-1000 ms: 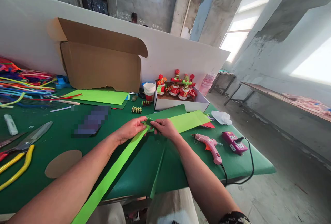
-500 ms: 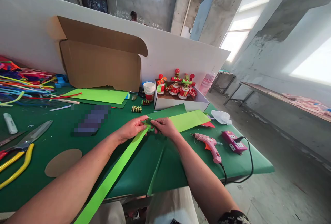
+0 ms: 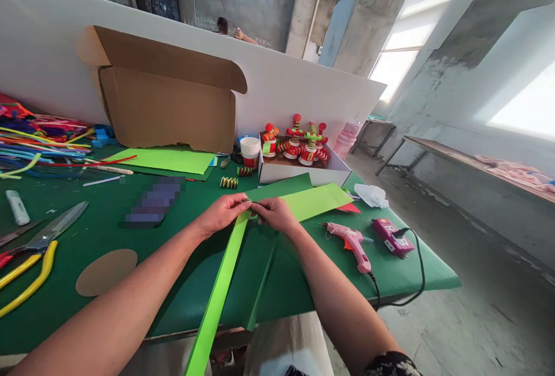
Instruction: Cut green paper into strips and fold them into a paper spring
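Observation:
My left hand (image 3: 226, 214) and my right hand (image 3: 276, 213) meet over the middle of the table, fingertips pinched together. Between them they hold the upper end of a light green paper strip (image 3: 220, 289), which runs down past the table's front edge. A dark green paper strip (image 3: 262, 286) hangs from the same spot, lying over the table toward its edge. My fingers mostly hide where the two strips meet. Behind my right hand lie a light green paper sheet (image 3: 321, 201) and a dark green sheet (image 3: 299, 184). Small accordion-folded paper springs (image 3: 229, 183) sit just beyond my hands.
A pink glue gun (image 3: 353, 243) and a purple power box (image 3: 392, 238) lie right, joined by a cable. Scissors (image 3: 52, 234) and a cardboard disc (image 3: 106, 273) are left. Behind stand paper cups (image 3: 250, 150), a white box (image 3: 303, 176) of figures and a cardboard box (image 3: 169, 110).
The light green strip has swung rightward and hangs more steeply. My fingers have closed in over the dark green piece at the joint. A person's hand now shows beyond the partition.

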`<state>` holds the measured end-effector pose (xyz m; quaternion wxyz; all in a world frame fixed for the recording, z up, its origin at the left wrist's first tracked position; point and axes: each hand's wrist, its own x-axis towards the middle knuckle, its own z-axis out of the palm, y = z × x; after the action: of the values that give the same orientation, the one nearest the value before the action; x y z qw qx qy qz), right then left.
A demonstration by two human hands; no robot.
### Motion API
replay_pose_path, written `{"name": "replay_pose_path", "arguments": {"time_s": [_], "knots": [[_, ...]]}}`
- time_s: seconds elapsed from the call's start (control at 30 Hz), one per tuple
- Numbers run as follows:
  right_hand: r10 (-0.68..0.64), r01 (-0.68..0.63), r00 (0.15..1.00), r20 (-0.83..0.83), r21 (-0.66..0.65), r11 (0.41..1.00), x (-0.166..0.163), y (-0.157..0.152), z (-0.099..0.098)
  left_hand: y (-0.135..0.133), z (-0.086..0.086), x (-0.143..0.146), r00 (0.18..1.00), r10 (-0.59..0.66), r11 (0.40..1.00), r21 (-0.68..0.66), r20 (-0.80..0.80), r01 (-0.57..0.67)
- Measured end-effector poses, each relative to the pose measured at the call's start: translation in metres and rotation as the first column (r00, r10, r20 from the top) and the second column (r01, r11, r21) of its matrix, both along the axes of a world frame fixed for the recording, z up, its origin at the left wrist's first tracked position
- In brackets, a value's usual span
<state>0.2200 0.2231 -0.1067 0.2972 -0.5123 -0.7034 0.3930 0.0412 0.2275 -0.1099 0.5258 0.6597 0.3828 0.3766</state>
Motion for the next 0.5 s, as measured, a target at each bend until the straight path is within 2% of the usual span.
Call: {"name": "replay_pose_path", "arguments": {"time_s": [0.1, 0.2, 0.33, 0.4, 0.43, 0.5], "knots": [[0.011, -0.011, 1.000, -0.020, -0.020, 1.000, 0.001, 0.000, -0.001, -0.001, 0.002, 0.000, 1.000, 0.011, 1.000, -0.013, 0.023, -0.011], [0.094, -0.114, 0.985, -0.142, -0.142, 0.983, 0.006, -0.002, 0.003, -0.001, 0.004, -0.002, 0.997, 0.049, 0.998, -0.041, 0.067, -0.047], [0.188, -0.321, 0.908, -0.374, -0.332, 0.887, 0.021, -0.004, 0.016, 0.004, 0.006, -0.009, 0.971, 0.161, 0.983, -0.117, 0.176, -0.141], [0.119, -0.344, 0.846, -0.520, -0.360, 0.867, 0.030, -0.001, 0.021, 0.009, 0.007, -0.014, 0.932, 0.254, 0.961, -0.174, 0.259, -0.214], [0.051, -0.322, 0.802, -0.595, -0.359, 0.876, 0.033, 0.001, 0.022, 0.012, 0.007, -0.016, 0.903, 0.307, 0.946, -0.203, 0.302, -0.253], [-0.118, -0.198, 0.689, -0.715, -0.342, 0.918, 0.036, 0.007, 0.021, 0.018, 0.008, -0.021, 0.831, 0.406, 0.910, -0.257, 0.380, -0.327]]}}
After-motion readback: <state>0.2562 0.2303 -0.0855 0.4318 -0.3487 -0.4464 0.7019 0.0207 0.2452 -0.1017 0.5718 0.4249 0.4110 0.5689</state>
